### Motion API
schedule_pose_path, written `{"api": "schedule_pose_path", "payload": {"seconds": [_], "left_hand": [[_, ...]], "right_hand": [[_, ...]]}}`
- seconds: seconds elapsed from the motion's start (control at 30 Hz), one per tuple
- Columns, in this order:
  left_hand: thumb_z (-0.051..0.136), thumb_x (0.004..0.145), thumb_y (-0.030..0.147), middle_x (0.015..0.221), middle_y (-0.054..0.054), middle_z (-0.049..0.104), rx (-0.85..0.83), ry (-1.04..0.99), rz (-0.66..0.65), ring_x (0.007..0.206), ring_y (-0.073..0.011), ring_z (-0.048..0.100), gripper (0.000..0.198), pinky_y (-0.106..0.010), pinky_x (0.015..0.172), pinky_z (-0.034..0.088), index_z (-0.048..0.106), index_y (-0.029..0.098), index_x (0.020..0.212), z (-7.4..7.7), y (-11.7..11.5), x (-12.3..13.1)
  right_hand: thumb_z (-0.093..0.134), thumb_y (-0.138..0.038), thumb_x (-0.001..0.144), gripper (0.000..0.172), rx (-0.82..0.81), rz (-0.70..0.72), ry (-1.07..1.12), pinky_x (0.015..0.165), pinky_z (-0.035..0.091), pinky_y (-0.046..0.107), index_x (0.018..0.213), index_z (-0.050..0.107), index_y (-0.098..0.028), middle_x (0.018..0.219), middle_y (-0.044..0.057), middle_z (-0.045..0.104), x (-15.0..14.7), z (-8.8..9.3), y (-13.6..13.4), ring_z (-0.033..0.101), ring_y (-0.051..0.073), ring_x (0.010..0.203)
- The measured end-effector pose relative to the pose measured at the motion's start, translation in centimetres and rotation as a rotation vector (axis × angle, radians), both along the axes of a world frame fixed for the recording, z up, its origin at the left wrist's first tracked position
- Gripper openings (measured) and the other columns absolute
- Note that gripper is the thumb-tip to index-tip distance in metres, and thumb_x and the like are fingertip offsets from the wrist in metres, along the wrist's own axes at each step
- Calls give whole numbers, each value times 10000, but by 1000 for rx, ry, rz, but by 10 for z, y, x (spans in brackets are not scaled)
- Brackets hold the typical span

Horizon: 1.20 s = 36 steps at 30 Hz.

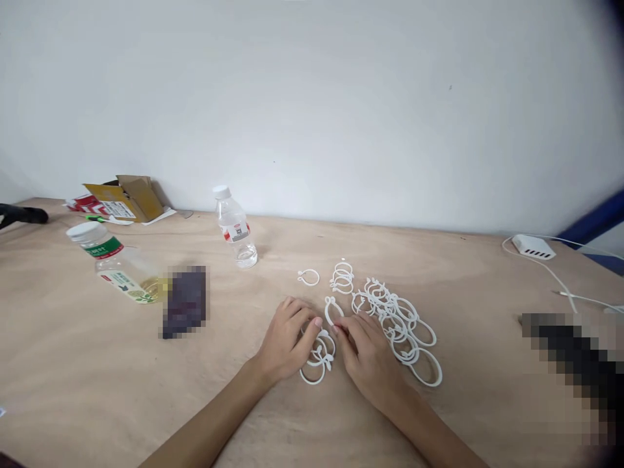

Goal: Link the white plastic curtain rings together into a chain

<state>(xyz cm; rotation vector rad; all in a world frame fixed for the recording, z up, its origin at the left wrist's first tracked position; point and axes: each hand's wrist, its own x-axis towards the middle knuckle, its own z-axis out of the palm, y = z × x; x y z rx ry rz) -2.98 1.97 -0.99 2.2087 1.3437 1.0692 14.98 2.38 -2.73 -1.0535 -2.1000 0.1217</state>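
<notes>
My right hand (368, 354) pinches a white open ring (328, 311) with small rounded ends between thumb and fingers, tilted up off the table. My left hand (291, 341) lies just to the left, fingers loosely bent and thumb apart, beside a small cluster of white rings (312, 380) with leaf-shaped ends; its fingertips partly cover them. A larger heap of white rings (429, 383) spreads to the right of my right hand, some overlapping. Beyond the hands are a short row of rings (343, 287) and one single ring (318, 276).
A water bottle (236, 231) stands behind on the wooden table (244, 416). At left are a larger tilted bottle (114, 263), a blurred dark object (188, 302) and an opened cardboard box (141, 198). A white USB charger (533, 247) with cables and a blurred black object (580, 357) lie right.
</notes>
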Motion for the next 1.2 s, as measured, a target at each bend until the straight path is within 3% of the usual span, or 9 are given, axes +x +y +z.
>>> {"api": "schedule_pose_path", "payload": {"seconds": [0.13, 0.23, 0.4, 0.5, 0.6, 0.73, 0.9, 1.03, 1.2], "left_hand": [[340, 979, 286, 941, -68, 642, -41, 21, -129, 911, -207, 522, 292, -394, 856, 403, 608, 173, 952, 3, -2, 0], [344, 974, 339, 934, -72, 614, -75, 10, -157, 882, -212, 503, 294, -382, 815, 404, 565, 168, 1065, 3, -4, -2], [373, 960, 338, 820, -41, 556, -156, -14, -140, 790, -189, 481, 237, -338, 742, 405, 536, 175, 909, 2, -4, -2], [335, 969, 343, 750, -29, 517, -121, 6, -139, 747, -184, 459, 285, -322, 697, 393, 492, 185, 792, 0, -3, -1], [280, 980, 398, 719, -31, 513, -52, 10, -144, 733, -192, 445, 347, -322, 678, 387, 490, 188, 800, -4, -2, -2], [262, 983, 458, 752, -38, 561, -26, 24, -183, 744, -191, 451, 394, -322, 700, 399, 526, 184, 886, -9, 0, -3], [234, 981, 476, 709, -28, 533, -20, 63, -209, 699, -178, 439, 426, -323, 699, 403, 489, 193, 790, -6, -1, -2], [254, 986, 411, 684, -19, 518, -13, 76, -233, 668, -169, 430, 383, -319, 685, 397, 466, 190, 756, -4, -1, 1], [309, 969, 361, 676, -30, 523, -13, 128, -219, 675, -180, 418, 331, -319, 647, 386, 505, 182, 770, -7, -1, 0]], "right_hand": [[471, -131, 935, 107, 16, 125, 51, 677, 415, 308, 871, 530, -193, 746, 27, 591, -1, 6, -6, 524, 176, 713], [463, -119, 932, 139, 23, 187, 45, 623, 409, 289, 832, 519, -197, 713, 21, 561, -2, 9, -8, 509, 166, 679], [447, -91, 929, 161, 63, 267, 49, 628, 428, 286, 840, 532, -195, 706, 24, 591, -4, 11, -9, 510, 165, 688], [460, -87, 919, 160, 31, 299, 76, 640, 435, 293, 847, 555, -195, 705, 23, 609, -4, 13, -8, 518, 169, 694], [456, -111, 924, 166, -87, 284, 169, 670, 450, 300, 885, 592, -197, 713, 20, 616, 0, 14, -7, 546, 168, 706], [472, -221, 940, 175, -324, 163, 335, 723, 478, 303, 969, 644, -205, 824, 37, 674, 4, 13, -5, 613, 167, 774], [511, -348, 928, 231, -638, 117, 503, 723, 489, 297, 982, 691, -213, 907, 43, 710, -3, 14, -5, 634, 175, 816], [538, -371, 903, 258, -708, 117, 546, 670, 474, 288, 790, 683, -190, 756, 29, 674, -9, 14, -4, 588, 161, 708], [542, -337, 896, 235, -706, 123, 544, 654, 453, 278, 750, 657, -193, 723, 12, 647, -7, 14, -4, 568, 151, 692]]}}
